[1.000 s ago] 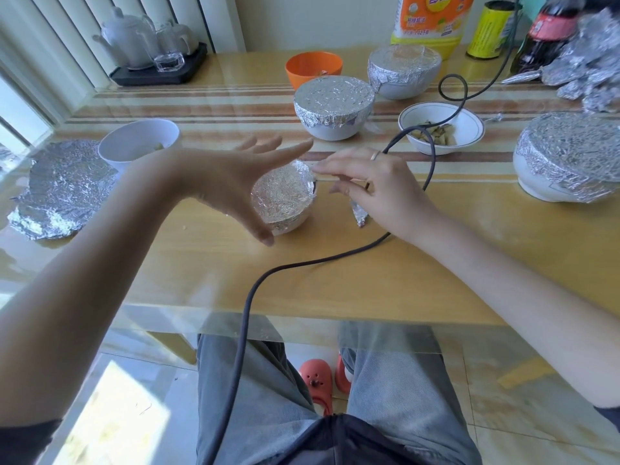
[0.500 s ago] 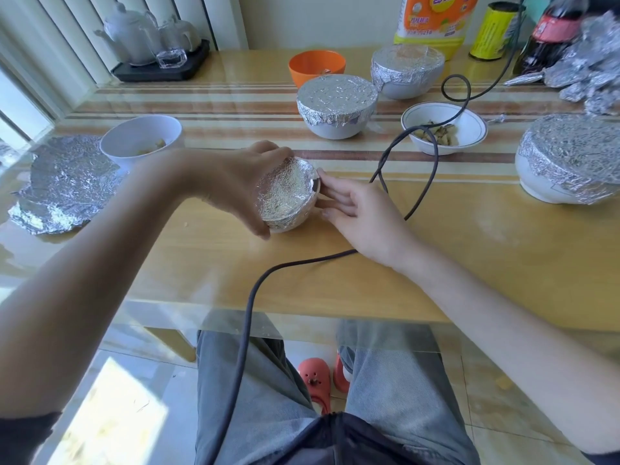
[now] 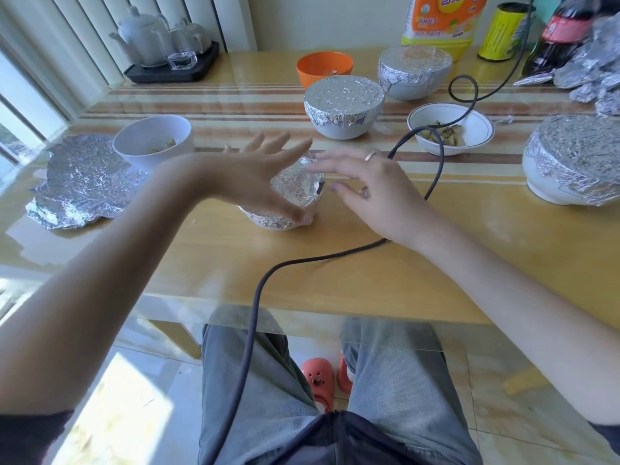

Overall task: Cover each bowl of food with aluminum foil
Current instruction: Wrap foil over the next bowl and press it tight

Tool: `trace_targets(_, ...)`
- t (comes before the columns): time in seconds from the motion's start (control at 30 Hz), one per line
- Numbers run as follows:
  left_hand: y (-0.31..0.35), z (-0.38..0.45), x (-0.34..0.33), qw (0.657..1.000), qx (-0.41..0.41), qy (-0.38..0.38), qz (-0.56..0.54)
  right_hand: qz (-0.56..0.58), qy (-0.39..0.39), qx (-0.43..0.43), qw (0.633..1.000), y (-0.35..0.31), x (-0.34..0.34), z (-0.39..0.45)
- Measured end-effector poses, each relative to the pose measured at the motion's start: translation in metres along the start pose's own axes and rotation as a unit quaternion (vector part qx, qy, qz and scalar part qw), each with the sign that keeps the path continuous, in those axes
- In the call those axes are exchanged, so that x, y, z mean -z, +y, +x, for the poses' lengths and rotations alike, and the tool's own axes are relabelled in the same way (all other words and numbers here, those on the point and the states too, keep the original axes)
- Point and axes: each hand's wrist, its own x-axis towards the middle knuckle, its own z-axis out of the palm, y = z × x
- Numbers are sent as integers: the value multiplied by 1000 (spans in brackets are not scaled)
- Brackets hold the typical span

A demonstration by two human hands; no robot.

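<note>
Both hands, left point(image 3: 265, 177) and right point(image 3: 372, 186), hover spread wide either side of the foiled bowl point(image 3: 297, 193), holding nothing; better to press foil evenly under the rim between them.

Glass-topped wooden table point(image 3: 385, 270). Bearing four foil-covered bowls point(image 3: 344, 105), two open white bowls point(image 3: 152, 139), an orange bowl point(image 3: 324, 67). Also a foil sheet point(image 3: 80, 182), tea tray point(image 3: 172, 67), black cable point(image 3: 302, 261).

Bright daylight from window point(image 3: 20, 105) at left; glare on glass tabletop point(image 3: 436, 263), sun patch on floor point(image 3: 110, 414). Hands slightly motion-blurred; wide-angle bending at edges.
</note>
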Motion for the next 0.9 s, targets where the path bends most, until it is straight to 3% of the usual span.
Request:
trace_targets(0.17,4,3,-1,1000,5,4,-24,-56,8,60,997,11,-11,-6)
trace_targets(0.47,1,5,-6,1000,-12,18,-18,-43,23,67,997,15,-13,-18)
trace_targets(0.7,9,5,-13,997,4,71,-21,5,46,48,998,13,-11,-19)
trace_targets(0.77,8,5,-13,997,4,68,-24,-1,58,79,995,10,-6,-13)
trace_targets(0.9,8,6,-13,998,7,65,-18,-78,50,228,969,12,-3,3)
